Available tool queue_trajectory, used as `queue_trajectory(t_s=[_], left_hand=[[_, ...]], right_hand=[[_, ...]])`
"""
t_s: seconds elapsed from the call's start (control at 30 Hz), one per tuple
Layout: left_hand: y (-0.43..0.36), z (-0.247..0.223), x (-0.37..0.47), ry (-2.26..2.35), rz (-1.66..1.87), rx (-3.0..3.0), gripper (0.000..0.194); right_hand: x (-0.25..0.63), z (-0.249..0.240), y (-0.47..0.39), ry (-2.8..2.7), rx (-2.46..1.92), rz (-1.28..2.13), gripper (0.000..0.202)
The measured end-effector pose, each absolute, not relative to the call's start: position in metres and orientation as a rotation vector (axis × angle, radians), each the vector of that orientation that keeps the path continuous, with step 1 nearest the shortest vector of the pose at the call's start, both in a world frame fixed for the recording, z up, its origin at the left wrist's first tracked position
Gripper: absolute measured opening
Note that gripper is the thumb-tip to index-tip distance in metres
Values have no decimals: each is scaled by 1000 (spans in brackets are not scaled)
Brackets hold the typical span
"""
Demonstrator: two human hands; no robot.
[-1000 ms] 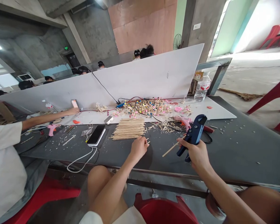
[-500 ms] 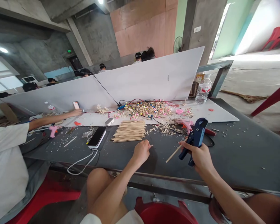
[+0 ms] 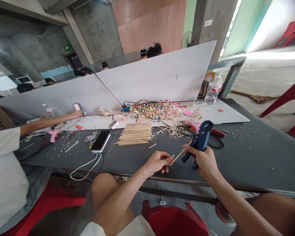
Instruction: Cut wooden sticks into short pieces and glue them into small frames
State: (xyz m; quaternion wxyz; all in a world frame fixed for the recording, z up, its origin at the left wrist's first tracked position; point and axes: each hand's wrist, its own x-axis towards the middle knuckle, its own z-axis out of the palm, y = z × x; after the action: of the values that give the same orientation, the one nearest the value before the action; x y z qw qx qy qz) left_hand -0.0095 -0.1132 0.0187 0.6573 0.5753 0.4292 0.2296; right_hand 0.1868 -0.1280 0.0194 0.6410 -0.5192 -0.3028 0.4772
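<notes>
My left hand (image 3: 160,162) pinches a short piece of wooden stick (image 3: 172,158) above the table's front edge. It is beside the lower end of a longer wooden stick (image 3: 178,156). My right hand (image 3: 203,159) grips the dark blue cutter (image 3: 200,140) and also holds that longer stick, which slants down toward my left hand. One short cut piece (image 3: 152,146) lies on the dark table. Behind my left hand lies a flat bundle of wooden sticks (image 3: 135,134). Short cut pieces (image 3: 175,131) are scattered behind the cutter.
A heap of joined sticks with coloured ends (image 3: 157,110) lies along the white panel (image 3: 157,78). A black phone (image 3: 101,141) with a white cable is left of the bundle. A bottle (image 3: 213,88) stands at the back right. Another person's arm (image 3: 49,122) reaches in from the left.
My left hand has moved right and toward me, to the longer stick's end. A short piece now lies where that hand was. My right hand has shifted slightly left with the cutter.
</notes>
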Motion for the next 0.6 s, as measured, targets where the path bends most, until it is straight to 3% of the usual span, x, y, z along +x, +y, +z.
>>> queue_trajectory(t_s=[0.6], left_hand=[[-106, 12, -13, 958, 476, 1212, 55]], right_hand=[[188, 20, -124, -680, -1165, 1071, 44]])
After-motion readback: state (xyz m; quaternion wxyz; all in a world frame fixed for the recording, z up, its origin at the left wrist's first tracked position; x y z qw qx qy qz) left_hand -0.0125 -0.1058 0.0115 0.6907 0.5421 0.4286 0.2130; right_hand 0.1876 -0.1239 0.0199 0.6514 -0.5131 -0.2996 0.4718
